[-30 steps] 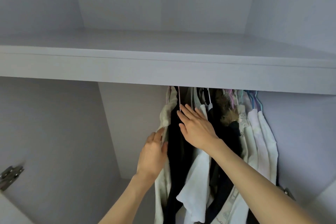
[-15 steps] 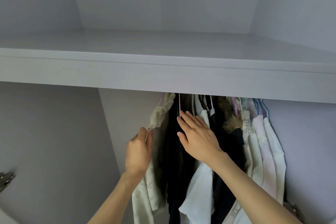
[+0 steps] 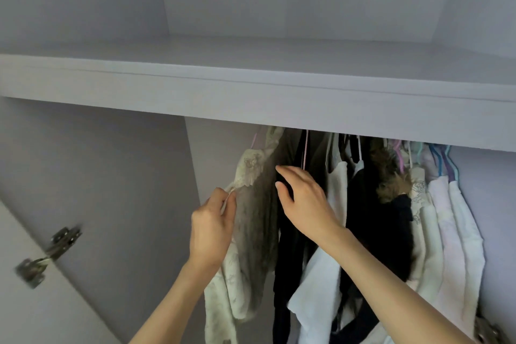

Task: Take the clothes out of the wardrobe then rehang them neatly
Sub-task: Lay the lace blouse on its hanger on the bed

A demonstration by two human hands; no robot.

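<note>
1. Reaching up under the shelf, the person has both bare arms inside the wardrobe.
2. Their left hand is curled, pinching the edge of a cream patterned garment at its shoulder; that garment hangs at the left end of the row on a pink hanger, and its grey lining faces the other clothes.
3. Their right hand is held open, fingers fairly straight and spread, resting against a black garment just right of the cream one.
4. A thin pink hanger wire rises just above the right hand's fingers towards the underside of the shelf.
5. Further right the clothes hang packed close together: a white top, a dark coat with a brown fur trim, then pale pink and white pieces on blue and purple hangers.
6. The rail itself is hidden behind the shelf's front edge.
7. A metal hinge sits on the door at the lower left.
</note>
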